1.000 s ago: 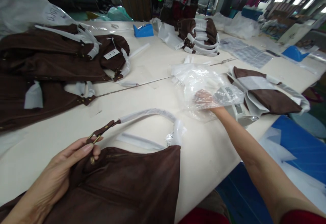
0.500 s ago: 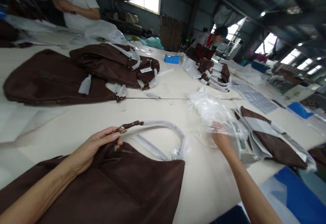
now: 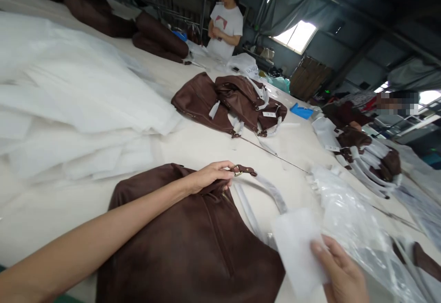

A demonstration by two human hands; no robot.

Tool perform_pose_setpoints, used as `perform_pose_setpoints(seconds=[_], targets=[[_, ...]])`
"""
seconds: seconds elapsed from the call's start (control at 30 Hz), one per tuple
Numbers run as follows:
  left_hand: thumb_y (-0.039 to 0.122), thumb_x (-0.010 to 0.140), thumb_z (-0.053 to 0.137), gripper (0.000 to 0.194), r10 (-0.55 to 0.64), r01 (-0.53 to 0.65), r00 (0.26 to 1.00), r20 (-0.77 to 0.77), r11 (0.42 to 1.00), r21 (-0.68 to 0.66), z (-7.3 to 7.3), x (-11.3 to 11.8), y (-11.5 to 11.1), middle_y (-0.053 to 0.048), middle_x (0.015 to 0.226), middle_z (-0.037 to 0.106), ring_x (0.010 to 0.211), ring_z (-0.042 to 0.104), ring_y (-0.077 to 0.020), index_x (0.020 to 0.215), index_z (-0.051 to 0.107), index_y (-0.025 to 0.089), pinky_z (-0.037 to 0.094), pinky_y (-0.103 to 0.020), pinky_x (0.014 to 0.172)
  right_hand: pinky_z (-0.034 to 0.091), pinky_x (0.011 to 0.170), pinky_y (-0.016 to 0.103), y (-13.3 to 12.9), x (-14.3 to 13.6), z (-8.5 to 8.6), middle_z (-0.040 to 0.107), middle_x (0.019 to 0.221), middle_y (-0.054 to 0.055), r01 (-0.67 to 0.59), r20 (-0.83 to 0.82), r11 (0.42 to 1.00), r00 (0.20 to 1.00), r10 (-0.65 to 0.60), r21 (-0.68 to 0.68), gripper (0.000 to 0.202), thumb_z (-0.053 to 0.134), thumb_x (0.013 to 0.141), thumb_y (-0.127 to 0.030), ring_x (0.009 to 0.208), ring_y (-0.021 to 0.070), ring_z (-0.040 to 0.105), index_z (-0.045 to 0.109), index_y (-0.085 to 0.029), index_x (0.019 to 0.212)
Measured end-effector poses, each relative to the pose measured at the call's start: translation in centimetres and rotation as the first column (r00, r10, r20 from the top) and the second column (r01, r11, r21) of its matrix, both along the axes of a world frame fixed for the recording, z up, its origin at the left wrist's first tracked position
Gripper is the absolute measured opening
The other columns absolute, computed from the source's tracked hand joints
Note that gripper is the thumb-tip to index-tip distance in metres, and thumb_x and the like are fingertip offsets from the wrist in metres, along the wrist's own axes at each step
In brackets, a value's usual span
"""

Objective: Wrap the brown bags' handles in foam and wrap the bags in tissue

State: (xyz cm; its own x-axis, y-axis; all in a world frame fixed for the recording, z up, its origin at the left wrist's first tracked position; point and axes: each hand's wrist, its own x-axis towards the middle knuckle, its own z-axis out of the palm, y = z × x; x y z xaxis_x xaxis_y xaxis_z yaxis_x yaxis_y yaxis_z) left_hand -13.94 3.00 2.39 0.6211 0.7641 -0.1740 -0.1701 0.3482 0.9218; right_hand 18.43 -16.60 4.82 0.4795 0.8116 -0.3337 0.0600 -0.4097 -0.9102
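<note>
Head view — I have left hand pinching brown bag at its buckle; bag lies near side of white table. Right hand grasps white sheet, blurred, by bag's right corner — clear plastic just beyond.

White-shirted person left of bright window; blue object nearer

The right hand has left the clear plastic and now pinches a small white sheet in front of the near brown bag's wrapped strap. The view has swung left, showing more of the pale sheets and a white-shirted person.
</note>
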Motion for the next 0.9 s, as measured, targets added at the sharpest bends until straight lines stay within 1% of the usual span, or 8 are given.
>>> perform_pose_setpoints(seconds=[0.03, 0.17, 0.33, 0.43, 0.53, 0.7, 0.77, 0.9], targets=[[0.04, 0.077, 0.073, 0.037, -0.003, 0.003, 1.0, 0.002, 1.0, 0.002, 0.0, 0.0, -0.1, -0.001, 0.069, 0.063, 0.063, 0.06, -0.0154, 0.102, 0.063, 0.016, 0.044, -0.025, 0.062, 0.053, 0.056, 0.034, 2.1, -2.0, -0.4, 0.073, 0.078, 0.003, -0.095, -0.059, 0.995, 0.994, 0.096, 0.007, 0.039, 0.08, 0.066, -0.05, 0.061, 0.0229, 0.066, 0.071, -0.025, 0.094], [0.043, 0.076, 0.074, 0.041, 0.002, -0.002, 1.0, 0.013, 1.0, 0.022, -0.3, -0.2, -0.3, -0.002, 0.07, 0.065, 0.059, 0.058, -0.0137, 0.104, 0.063, 0.015, 0.043, -0.025, 0.059, 0.042, 0.046, 0.029, 9.8, -8.4, -2.9, 0.066, 0.059, 0.0, -0.283, -0.102, 0.958, 0.953, 0.286, 0.044, 0.026, 0.078, 0.064, -0.044, 0.049, 0.0185, 0.057, 0.068, -0.021, 0.072], [0.045, 0.075, 0.075, 0.042, 0.018, -0.018, 1.0, 0.015, 0.999, 0.027, -0.7, -0.1, -0.4, -0.001, 0.069, 0.061, 0.057, 0.054, -0.0118, 0.102, 0.066, 0.014, 0.041, -0.024, 0.056, 0.049, 0.053, 0.035, 15.6, -12.3, -4.5, 0.07, 0.062, 0.003, -0.292, -0.178, 0.943, 0.931, 0.319, 0.162, 0.021, 0.073, 0.061, -0.041, 0.057, 0.0248, 0.064, 0.067, -0.023, 0.07], [0.041, 0.073, 0.077, 0.039, 0.011, -0.011, 1.0, -0.004, 1.0, 0.009, -0.7, 0.0, -0.3, 0.002, 0.065, 0.055, 0.052, 0.051, -0.0098, 0.097, 0.067, 0.013, 0.042, -0.023, 0.053, 0.053, 0.06, 0.038, 17.1, -13.1, -4.3, 0.074, 0.071, 0.006, -0.191, -0.238, 0.948, 0.938, 0.253, 0.255, 0.022, 0.071, 0.061, -0.04, 0.069, 0.0287, 0.069, 0.066, -0.023, 0.073], [0.04, 0.07, 0.08, 0.041, 0.018, -0.019, 1.0, -0.023, 0.999, -0.027, -1.0, 0.1, -0.1, 0.003, 0.068, 0.054, 0.05, 0.052, -0.0085, 0.098, 0.064, 0.014, 0.044, -0.022, 0.051, 0.054, 0.062, 0.037, 17.7, -13.4, -3.8, 0.075, 0.073, 0.005, -0.09, -0.297, 0.944, 0.936, 0.189, 0.317, 0.022, 0.073, 0.057, -0.036, 0.07, 0.0278, 0.069, 0.066, -0.021, 0.073], [0.038, 0.067, 0.082, 0.076, 0.093, -0.099, 0.994, -0.055, 0.988, -0.115, -1.7, -0.2, 0.2, 0.001, 0.079, 0.061, 0.051, 0.059, -0.0127, 0.127, 0.039, 0.019, 0.048, -0.025, 0.049, 0.052, 0.059, 0.032, 18.1, -13.5, -3.4, 0.073, 0.067, 0.002, 0.015, -0.406, 0.935, 0.903, 0.139, 0.353, 0.024, 0.078, 0.05, -0.028, 0.06, 0.0213, 0.066, 0.067, -0.019, 0.069], [0.036, 0.066, 0.083, 0.082, 0.092, -0.099, 0.994, -0.055, 0.985, -0.14, -1.6, -0.3, 0.3, 0.0, 0.079, 0.062, 0.051, 0.06, -0.0137, 0.131, 0.037, 0.018, 0.05, -0.026, 0.049, 0.05, 0.055, 0.029, 18.3, -13.8, -3.3, 0.072, 0.064, 0.002, 0.014, -0.432, 0.938, 0.89, 0.146, 0.346, 0.025, 0.081, 0.05, -0.026, 0.054, 0.0184, 0.063, 0.069, -0.016, 0.069], [0.035, 0.063, 0.085, 0.056, 0.07, -0.075, 0.997, -0.036, 0.984, -0.159, -1.2, -0.2, 0.3, -0.001, 0.074, 0.061, 0.051, 0.056, -0.0097, 0.105, 0.057, 0.012, 0.05, -0.023, 0.05, 0.045, 0.049, 0.026, 18.5, -14.4, -3.1, 0.07, 0.06, 0.004, -0.018, -0.476, 0.946, 0.861, 0.179, 0.324, 0.03, 0.088, 0.048, -0.026, 0.048, 0.0148, 0.058, 0.072, -0.012, 0.07]])
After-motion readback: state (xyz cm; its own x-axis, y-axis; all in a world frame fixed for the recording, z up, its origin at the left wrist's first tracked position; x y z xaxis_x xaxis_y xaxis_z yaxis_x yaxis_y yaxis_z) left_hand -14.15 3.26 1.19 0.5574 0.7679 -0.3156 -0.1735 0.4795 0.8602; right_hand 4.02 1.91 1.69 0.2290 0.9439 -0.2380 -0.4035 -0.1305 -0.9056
